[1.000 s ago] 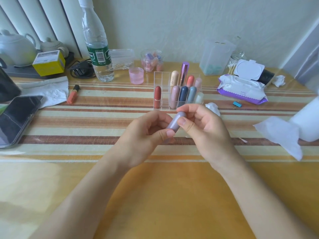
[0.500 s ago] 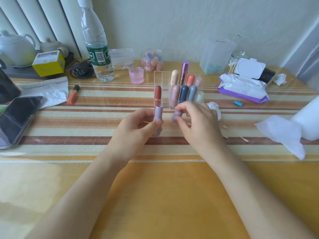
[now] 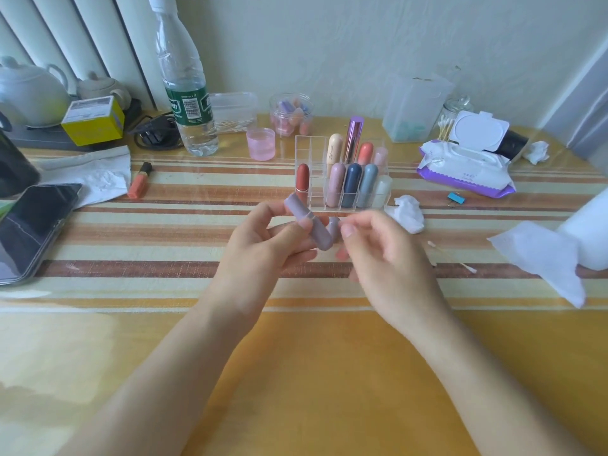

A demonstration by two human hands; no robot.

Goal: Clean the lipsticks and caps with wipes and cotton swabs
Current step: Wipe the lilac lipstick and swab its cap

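Note:
My left hand (image 3: 263, 248) grips a lilac lipstick tube (image 3: 307, 227), tilted with its top up and to the left. Just right of it, my right hand (image 3: 385, 261) pinches the matching lilac cap (image 3: 334, 227) between thumb and fingertip; the fingers are blurred. Behind them stands a clear organizer (image 3: 304, 143) holding several lipsticks. An open purple wipes pack (image 3: 467, 172) lies at the back right. A flat wipe (image 3: 539, 258), a crumpled wipe (image 3: 408, 213) and loose cotton swabs (image 3: 467, 268) lie to the right.
A phone (image 3: 29, 228) lies at the left edge, with an orange lipstick (image 3: 139, 181) and a paper sheet (image 3: 95, 172) beyond it. A water bottle (image 3: 187, 93), pink cup (image 3: 261, 143) and swab jar (image 3: 450, 121) stand at the back. A paper roll (image 3: 589, 235) is at the right edge.
The cap came off the lilac lipstick: my right hand pulled it away, while my left hand tilted the tube's top leftward.

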